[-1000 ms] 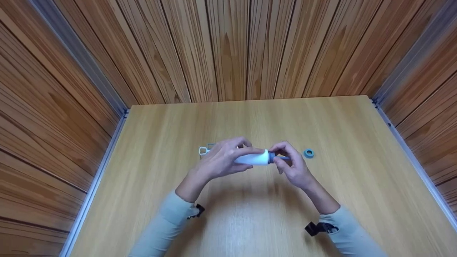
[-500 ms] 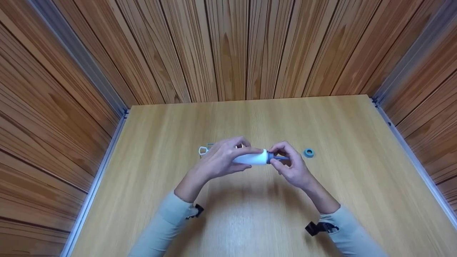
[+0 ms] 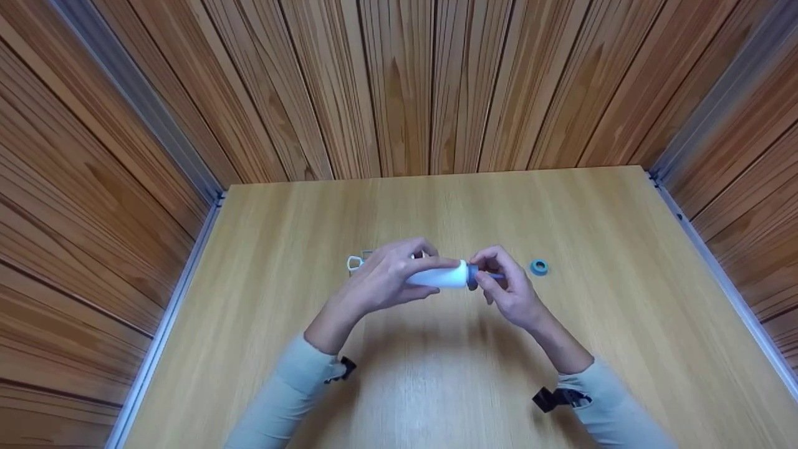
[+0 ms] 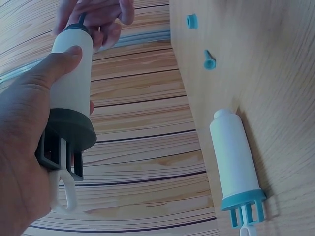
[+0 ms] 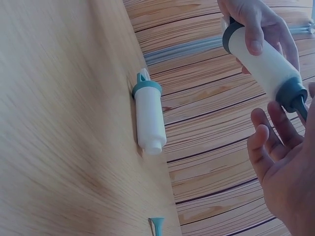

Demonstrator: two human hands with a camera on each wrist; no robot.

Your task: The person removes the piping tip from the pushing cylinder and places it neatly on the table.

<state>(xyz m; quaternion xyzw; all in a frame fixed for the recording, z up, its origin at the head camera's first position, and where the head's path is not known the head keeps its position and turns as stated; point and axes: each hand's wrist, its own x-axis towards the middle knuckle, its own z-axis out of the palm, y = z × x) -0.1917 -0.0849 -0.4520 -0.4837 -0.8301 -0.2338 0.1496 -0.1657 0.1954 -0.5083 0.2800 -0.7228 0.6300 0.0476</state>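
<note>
My left hand [image 3: 388, 275] grips the white barrel of an icing syringe [image 3: 446, 278], which lies roughly level above the table. In the left wrist view, a dark cap [image 4: 72, 129] with prongs and a white loop handle [image 4: 67, 191] sits at its rear end. At the front end, the thumb and forefinger of my right hand [image 3: 512, 292] pinch the dark collar [image 5: 290, 91]. A slim dark nozzle [image 5: 299, 105] sticks out from that collar. The right hand's other fingers are loosely bent beside it in the right wrist view.
A second white syringe [image 4: 234, 152] with a teal cap lies on the table, mostly hidden behind my left hand in the head view. A teal nozzle [image 4: 209, 60] and a teal ring collar [image 3: 538, 268] lie nearby. Plank walls [image 3: 399, 87] enclose the table.
My right thumb and forefinger have shifted around the collar, the thumb moving down and then up again. The left hand and the barrel have stayed almost in place.
</note>
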